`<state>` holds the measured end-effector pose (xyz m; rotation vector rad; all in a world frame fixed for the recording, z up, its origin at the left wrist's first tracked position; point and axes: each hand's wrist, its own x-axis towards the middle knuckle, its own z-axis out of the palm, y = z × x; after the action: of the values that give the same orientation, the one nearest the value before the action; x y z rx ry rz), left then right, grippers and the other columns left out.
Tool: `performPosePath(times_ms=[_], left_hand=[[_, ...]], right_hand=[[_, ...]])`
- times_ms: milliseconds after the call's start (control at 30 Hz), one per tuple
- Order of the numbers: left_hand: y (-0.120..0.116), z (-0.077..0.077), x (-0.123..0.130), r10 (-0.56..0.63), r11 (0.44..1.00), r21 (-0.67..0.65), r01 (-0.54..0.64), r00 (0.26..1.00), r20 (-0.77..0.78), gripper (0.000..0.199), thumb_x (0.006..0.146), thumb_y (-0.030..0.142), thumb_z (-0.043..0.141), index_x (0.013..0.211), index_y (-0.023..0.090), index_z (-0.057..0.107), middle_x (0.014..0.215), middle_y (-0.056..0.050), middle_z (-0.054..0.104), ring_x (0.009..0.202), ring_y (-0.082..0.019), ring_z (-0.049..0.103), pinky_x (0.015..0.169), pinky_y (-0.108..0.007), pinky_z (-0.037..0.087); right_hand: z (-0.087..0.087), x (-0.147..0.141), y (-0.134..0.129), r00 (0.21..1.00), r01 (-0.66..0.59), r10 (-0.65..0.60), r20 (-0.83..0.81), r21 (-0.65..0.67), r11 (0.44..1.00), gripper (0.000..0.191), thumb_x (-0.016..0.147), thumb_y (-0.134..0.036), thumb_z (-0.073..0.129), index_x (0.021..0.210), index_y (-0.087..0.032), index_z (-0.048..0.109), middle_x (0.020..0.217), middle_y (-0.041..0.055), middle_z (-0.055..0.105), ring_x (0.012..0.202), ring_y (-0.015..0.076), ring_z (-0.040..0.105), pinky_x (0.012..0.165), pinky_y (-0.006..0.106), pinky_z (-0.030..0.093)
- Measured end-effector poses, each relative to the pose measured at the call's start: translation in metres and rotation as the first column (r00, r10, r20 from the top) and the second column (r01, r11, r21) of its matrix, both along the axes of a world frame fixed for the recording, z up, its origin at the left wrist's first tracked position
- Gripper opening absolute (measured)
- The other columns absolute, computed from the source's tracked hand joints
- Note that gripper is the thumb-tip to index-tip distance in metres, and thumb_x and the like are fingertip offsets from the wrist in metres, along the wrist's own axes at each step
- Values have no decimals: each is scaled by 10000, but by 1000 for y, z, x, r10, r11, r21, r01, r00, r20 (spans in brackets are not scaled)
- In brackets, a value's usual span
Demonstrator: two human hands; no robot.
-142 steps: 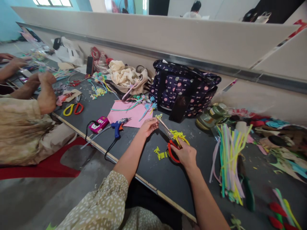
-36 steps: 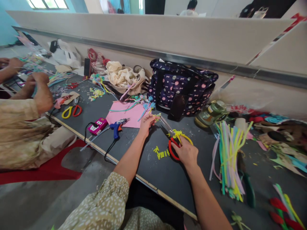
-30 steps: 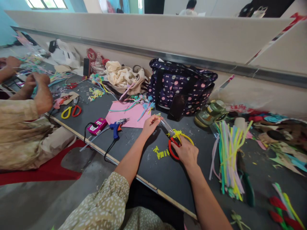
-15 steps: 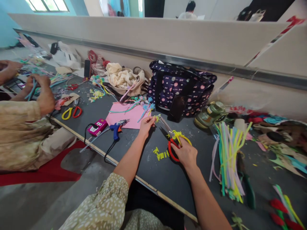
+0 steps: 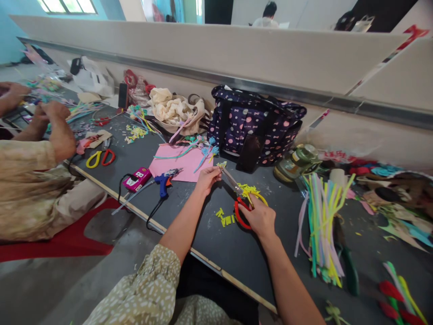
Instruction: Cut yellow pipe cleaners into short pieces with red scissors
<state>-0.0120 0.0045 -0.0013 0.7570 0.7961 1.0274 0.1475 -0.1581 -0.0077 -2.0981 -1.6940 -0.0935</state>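
Pinched in the fingers of my left hand [image 5: 209, 178] is a small yellow-green piece [image 5: 221, 165], too small to make out fully. My right hand [image 5: 260, 217] grips scissors [image 5: 244, 208] with one red and one yellow handle loop. Their blade tips meet the piece at my left fingertips, and the blades look nearly closed. Beneath and behind the scissors lies a heap of yellow snippets [image 5: 248, 189]. More short yellow pieces [image 5: 225, 218] are scattered on the dark table [image 5: 209, 243] between my forearms.
Left of me are a blue glue gun [image 5: 163, 184], a magenta box [image 5: 137, 179] and pink paper [image 5: 179, 163]. A patterned bag [image 5: 260, 122] with a phone [image 5: 249, 153] stands behind. To the right are a jar [image 5: 296, 162] and pastel strips [image 5: 323, 225]. A co-worker's arm [image 5: 61, 131] is far left.
My right hand has moved slightly left, and the scissor tips have come up to the piece in my left hand. The blades look more closed. The co-worker's hands have shifted a little.
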Motion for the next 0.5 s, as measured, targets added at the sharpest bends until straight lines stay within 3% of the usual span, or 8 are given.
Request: performPosePath(times_ms=[300,500], left_hand=[[-3,2,2,-11,1000,-28,11,1000,-2,192,582,211,764,673,102,635,567,-18,595,510,-80,536,517,-211,463],[-5,5,2,-20,999,-32,20,1000,9,197,570,207,764,660,98,627,585,-21,600,501,-75,529,515,-212,460]], right_hand=[[-1,1,0,999,-32,31,30,26,999,436,814,-571,480,1015,-208,616,701,6,639,652,145,585,563,242,331],[1,1,0,999,-32,31,41,7,999,412,817,-586,470,892,-212,628,689,5,634,634,137,567,532,239,289]])
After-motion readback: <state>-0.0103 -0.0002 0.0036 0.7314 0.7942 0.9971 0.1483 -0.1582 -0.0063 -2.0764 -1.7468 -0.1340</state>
